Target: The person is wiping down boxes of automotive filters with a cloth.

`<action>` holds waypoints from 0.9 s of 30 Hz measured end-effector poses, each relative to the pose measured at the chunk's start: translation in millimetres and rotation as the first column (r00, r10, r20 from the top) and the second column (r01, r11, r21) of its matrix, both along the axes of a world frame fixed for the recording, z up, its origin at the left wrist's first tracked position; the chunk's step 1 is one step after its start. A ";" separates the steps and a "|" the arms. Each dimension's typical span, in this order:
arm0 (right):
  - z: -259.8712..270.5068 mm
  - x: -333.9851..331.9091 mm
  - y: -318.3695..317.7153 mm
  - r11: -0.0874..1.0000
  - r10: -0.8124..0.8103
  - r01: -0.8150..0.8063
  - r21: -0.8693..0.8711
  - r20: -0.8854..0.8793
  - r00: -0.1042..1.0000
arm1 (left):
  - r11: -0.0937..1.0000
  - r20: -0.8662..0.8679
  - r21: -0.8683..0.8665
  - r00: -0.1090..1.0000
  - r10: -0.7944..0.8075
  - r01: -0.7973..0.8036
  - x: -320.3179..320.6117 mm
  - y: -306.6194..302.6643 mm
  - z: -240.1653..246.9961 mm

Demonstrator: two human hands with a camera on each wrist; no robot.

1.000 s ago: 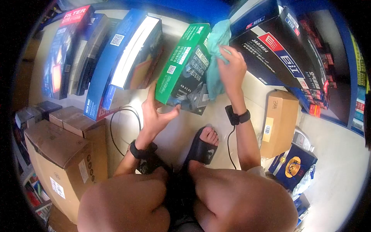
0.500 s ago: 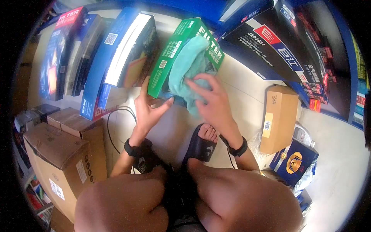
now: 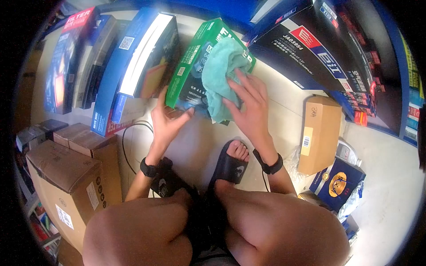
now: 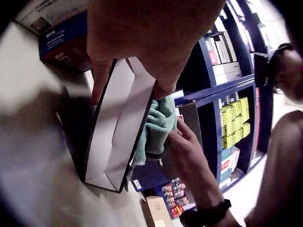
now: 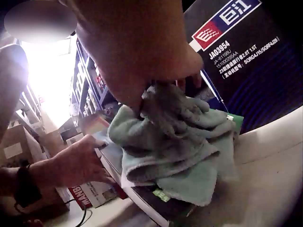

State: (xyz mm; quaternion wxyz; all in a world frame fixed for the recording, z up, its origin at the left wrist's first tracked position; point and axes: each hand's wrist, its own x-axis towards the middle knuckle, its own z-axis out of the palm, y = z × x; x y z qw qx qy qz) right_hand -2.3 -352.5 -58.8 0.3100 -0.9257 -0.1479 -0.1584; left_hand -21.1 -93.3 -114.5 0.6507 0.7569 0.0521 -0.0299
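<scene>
A green-and-black filter box (image 3: pixel 188 71) stands tilted in front of the person. My left hand (image 3: pixel 166 122) grips its near end, fingers on one side and thumb on the other. In the left wrist view the white end panel (image 4: pixel 113 123) of the box shows between those fingers and thumb. With my right hand (image 3: pixel 250 106) I hold a bunched teal cloth (image 3: pixel 222 75) against the printed front face. The cloth covers much of the print. From the right wrist view, folds of the cloth (image 5: pixel 189 156) drape over the box below that hand.
Blue filter boxes (image 3: pixel 117 66) stand in a row to the left. A large black box (image 3: pixel 306 53) stands at the back right. Brown cartons (image 3: pixel 66 168) are at the left, another carton (image 3: pixel 319 137) at the right. A thin cable (image 3: pixel 126 150) crosses the floor near the feet.
My right hand has brought the cloth leftward from the box's right edge onto its printed front. The box has shifted slightly left, still in my left hand's grip.
</scene>
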 end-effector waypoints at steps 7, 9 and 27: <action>0.3 -17.1 4.7 0.995 0.087 -0.075 0.063 -0.206 0.975 | 0.999 0.005 0.037 1.000 0.014 -0.014 4.9 -4.2 7.0; 1.1 -26.5 9.4 0.985 0.170 -0.162 0.054 -0.217 0.961 | 0.996 0.030 0.085 0.999 0.023 -0.026 8.1 -2.8 2.2; -54.9 62.4 -51.5 0.993 -0.105 0.108 0.040 -0.084 0.991 | 1.000 0.065 0.012 0.998 -0.007 0.007 2.7 -7.9 11.3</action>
